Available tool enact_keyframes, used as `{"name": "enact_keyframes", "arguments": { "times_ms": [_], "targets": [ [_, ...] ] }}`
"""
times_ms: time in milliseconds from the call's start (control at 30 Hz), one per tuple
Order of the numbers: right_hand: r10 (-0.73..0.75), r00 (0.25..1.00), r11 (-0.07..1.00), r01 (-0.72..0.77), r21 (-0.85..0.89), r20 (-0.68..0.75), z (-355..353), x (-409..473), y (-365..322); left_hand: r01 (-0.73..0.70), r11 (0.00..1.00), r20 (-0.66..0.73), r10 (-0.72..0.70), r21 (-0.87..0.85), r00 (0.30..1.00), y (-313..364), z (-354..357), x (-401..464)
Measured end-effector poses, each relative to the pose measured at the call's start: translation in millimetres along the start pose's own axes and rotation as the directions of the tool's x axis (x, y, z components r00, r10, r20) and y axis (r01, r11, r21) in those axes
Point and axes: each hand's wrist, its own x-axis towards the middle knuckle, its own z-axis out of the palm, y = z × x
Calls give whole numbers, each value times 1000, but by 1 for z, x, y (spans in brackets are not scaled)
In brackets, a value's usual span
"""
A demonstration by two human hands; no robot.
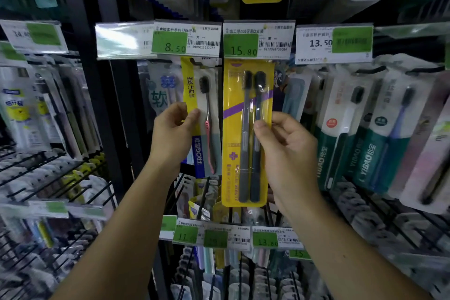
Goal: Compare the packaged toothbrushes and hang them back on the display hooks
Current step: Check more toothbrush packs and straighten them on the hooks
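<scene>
My left hand (174, 133) pinches the left edge of a narrow yellow-and-blue FROG pack (204, 114) with one pink-handled, black-bristled toothbrush. My right hand (283, 146) pinches the right edge of a wider yellow pack (233, 129) with a purple stripe and two dark grey toothbrushes. Both packs stand upright side by side, their tops just under the price tags 8.50 (174, 44) and 15.80 (243, 47). Whether their hang holes sit on hooks is hidden behind the tags.
Rows of other toothbrush packs hang all around: white ones (31, 109) at left, green YIBAO packs (365, 151) at right, more above. Wire hooks (60, 178) jut out at lower left, and a lower row of price tags (214, 236) sits below the held packs.
</scene>
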Motion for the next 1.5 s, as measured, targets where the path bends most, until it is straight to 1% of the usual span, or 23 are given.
{"name": "enact_keyframes", "arguments": {
  "times_ms": [67,167,233,333,433,567,667,733,833,1000,1167,1267,1333,1433,1500],
  "targets": [
    [63,998,997,-64,-31,-30,-1,0,5,-11,1000,1,11,-6,1000,-1,0,0],
    [79,994,993,-85,-82,-73,-5,-5,13,-23,1000,7,23,-9,1000,-1,-1,0],
    [68,995,993,-74,-94,-71,-5,-2,14,-27,1000,8,27,-12,1000,-2,-2,1],
    [100,993,985,-108,-132,-60,-2,13,17,-17,999,11,17,-29,1000,-3,-3,3],
    [152,986,959,-162,-232,-62,0,24,25,-11,1000,30,12,-24,999,-5,-3,2],
    [210,978,921,-197,-337,0,-2,27,38,-9,1000,109,12,-27,994,-11,-8,-1],
    [270,963,890,-241,-386,23,-5,26,49,33,999,188,-33,1,982,-20,-12,-5],
    [293,956,872,-257,-416,24,-7,23,54,45,999,205,-48,19,978,-28,-15,-9],
    [261,965,862,-228,-452,10,-7,20,56,9,998,158,-19,58,987,-30,-20,-13],
    [183,983,900,-161,-405,14,-11,17,55,-85,992,181,66,96,981,-18,-32,-11],
    [171,985,902,-144,-407,31,-16,12,61,-66,990,179,43,125,983,-19,-32,-16],
    [214,977,909,-192,-370,19,-14,10,56,-62,987,169,36,151,985,-22,-32,-15],
    [279,960,903,-267,-338,-12,-14,6,52,-46,987,137,25,152,990,-28,-35,-16],
    [403,915,840,-383,-384,-29,-15,-12,45,-5,988,58,-4,156,998,-43,-43,-26],
    [403,915,822,-369,-434,-15,-15,-29,40,2,983,2,-3,184,1000,-54,-47,-34]
  ]
}}
